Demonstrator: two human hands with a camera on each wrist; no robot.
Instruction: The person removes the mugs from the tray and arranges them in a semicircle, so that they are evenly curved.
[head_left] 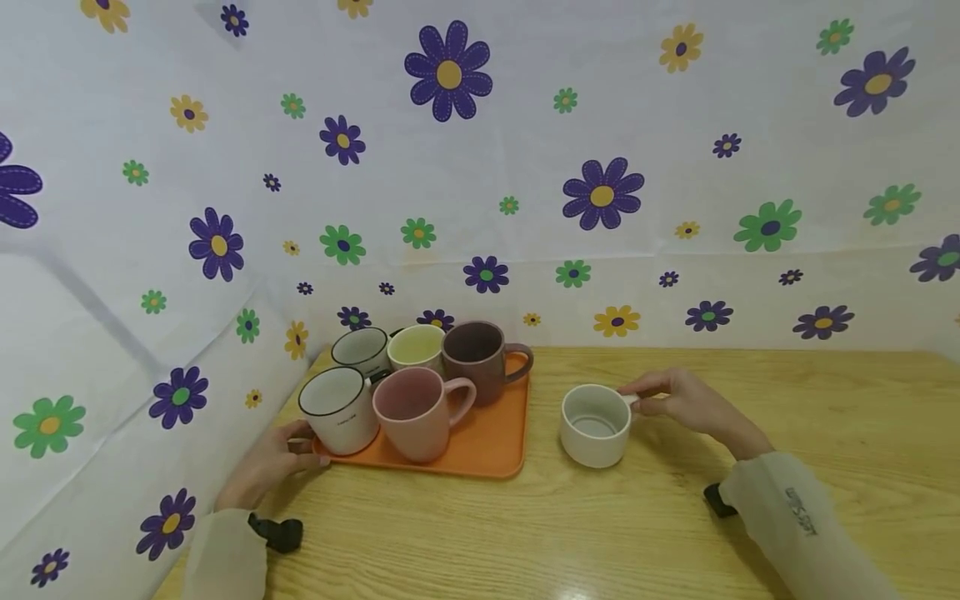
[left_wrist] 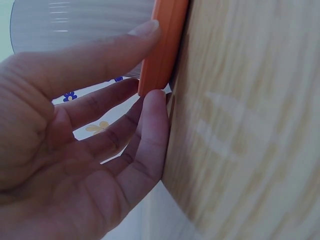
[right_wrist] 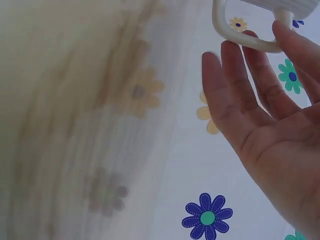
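An orange tray (head_left: 489, 450) bears several mugs on the left of the table. At its near left corner my left hand (head_left: 272, 462) grips the edge; in the left wrist view the thumb (left_wrist: 146, 30) lies on the rim and fingertips meet the corner. Closest to this hand is a white mug with a black rim (head_left: 341, 421), beside a pink mug (head_left: 414, 425). To the right of the tray, a low white cup (head_left: 595, 442) stands upright on the table. My right hand (head_left: 686, 402) pinches its handle (right_wrist: 235, 36) between thumb and fingers.
Behind the front mugs stand another black-rimmed mug (head_left: 362, 346), a pale yellow mug (head_left: 417, 346) and a dark brown mug (head_left: 474, 362). The wooden table (head_left: 450, 542) meets a flower-patterned white sheet (head_left: 517, 150) at its back and left.
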